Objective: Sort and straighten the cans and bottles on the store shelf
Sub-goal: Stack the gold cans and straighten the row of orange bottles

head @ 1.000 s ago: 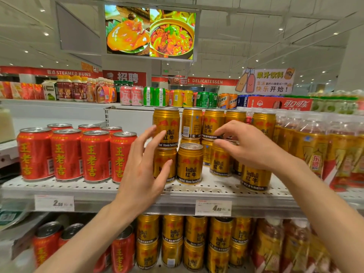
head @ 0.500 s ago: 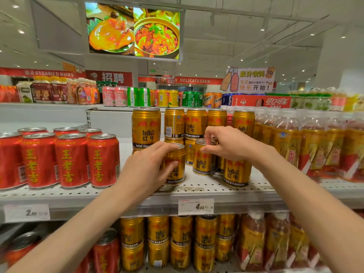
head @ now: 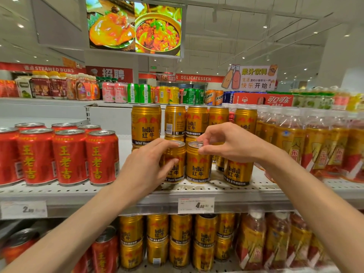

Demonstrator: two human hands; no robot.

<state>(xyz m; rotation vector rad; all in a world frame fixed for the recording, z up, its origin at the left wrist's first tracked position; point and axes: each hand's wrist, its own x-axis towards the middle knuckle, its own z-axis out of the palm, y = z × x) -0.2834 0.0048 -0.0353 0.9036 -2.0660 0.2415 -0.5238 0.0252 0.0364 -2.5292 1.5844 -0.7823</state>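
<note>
Gold Red Bull cans stand on the white perforated shelf (head: 197, 189), some stacked two high. My left hand (head: 146, 166) grips the left front gold can (head: 178, 171), fingers curled round its upper side. Beside it stands a second front gold can (head: 198, 166); my right hand (head: 230, 143) pinches its top rim with thumb and fingertips. A third front gold can (head: 237, 173) stands to the right, partly behind my right wrist. The two held cans touch side by side, labels facing me.
Red Wanglaoji cans (head: 69, 156) fill the shelf's left side. Bottled amber drinks (head: 307, 142) crowd the right. Stacked gold cans (head: 145, 125) stand behind my hands. A lower shelf holds more gold cans (head: 179, 241). Price tags (head: 196, 205) hang on the shelf edge.
My left hand closed round the left front can; before it was open beside it. My right hand came down onto the neighbouring can's top, and that can now stands next to the left one.
</note>
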